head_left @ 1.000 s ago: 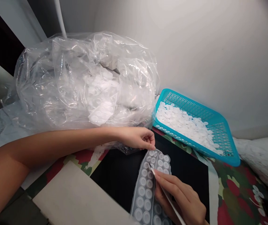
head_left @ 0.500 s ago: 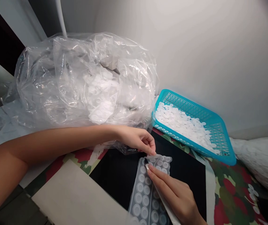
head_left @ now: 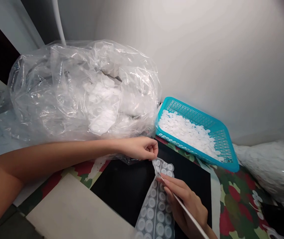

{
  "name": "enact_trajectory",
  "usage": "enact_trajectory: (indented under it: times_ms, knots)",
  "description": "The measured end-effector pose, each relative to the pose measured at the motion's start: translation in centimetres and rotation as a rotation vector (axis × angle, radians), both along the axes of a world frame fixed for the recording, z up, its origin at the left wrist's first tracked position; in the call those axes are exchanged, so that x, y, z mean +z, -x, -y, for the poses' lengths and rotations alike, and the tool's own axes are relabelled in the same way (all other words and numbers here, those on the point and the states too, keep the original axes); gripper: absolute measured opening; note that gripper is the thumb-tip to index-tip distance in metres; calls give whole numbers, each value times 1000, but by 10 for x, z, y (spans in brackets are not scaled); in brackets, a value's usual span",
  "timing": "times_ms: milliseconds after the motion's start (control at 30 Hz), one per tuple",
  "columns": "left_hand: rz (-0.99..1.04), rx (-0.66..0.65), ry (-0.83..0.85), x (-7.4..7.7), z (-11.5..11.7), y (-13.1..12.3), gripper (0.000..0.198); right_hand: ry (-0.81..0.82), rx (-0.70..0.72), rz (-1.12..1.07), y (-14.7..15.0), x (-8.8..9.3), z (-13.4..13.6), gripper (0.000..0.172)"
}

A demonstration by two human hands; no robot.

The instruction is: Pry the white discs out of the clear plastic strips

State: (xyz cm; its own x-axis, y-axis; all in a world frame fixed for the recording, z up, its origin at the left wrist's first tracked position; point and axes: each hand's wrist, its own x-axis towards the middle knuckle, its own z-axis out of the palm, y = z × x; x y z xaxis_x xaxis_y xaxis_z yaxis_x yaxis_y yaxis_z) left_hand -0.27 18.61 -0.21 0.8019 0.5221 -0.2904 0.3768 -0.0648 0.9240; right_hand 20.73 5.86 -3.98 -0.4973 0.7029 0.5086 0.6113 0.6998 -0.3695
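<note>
A translucent sheet of round white discs (head_left: 157, 209) lies on a black mat (head_left: 124, 189). My left hand (head_left: 142, 148) pinches the sheet's far end, fingers closed on it. My right hand (head_left: 184, 202) rests on the sheet and grips a thin white stick (head_left: 189, 215) like a pen, its tip pressed against the discs near the top of the sheet.
A big clear plastic bag (head_left: 79, 93) of white sheets fills the back left. A turquoise basket (head_left: 221, 132) with loose white discs stands at the right by the wall. A pile of white material (head_left: 268, 166) lies far right. Grey card (head_left: 77, 212) lies front left.
My left hand has pulled the sheet's far end up and slightly left, so it bunches. My right hand and the stick have stayed near the top of the sheet. The view has shifted slightly.
</note>
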Motion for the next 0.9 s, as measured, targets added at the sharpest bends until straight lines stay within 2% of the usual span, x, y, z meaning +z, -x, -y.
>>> enact_trajectory:
  times_ms: [67, 233, 433, 533, 700, 800, 900]
  knots:
    - [-26, 4, -66, -2, 1, 0, 3, 24, 4, -9, -1, 1, -1, 39]
    - [-50, 6, -121, -5, 1, 0, 11, 69, -5, -116, -3, 5, 3, 35]
    - [-76, 16, -232, -2, 3, 0, 18, -23, -129, -63, -7, 10, -2, 25]
    - [-98, 6, -262, -1, 4, -1, 19, 42, -124, -35, -8, 8, -6, 19]
    - [-96, -7, -278, -1, 4, -1, 15, 112, -74, -48, -10, 1, -4, 21]
    - [-73, 10, -239, -3, 3, -1, 18, 133, -74, -85, -10, 0, 0, 23]
    - [-60, 26, -192, -5, 2, -1, 17, 261, -115, -137, -9, 1, 1, 25]
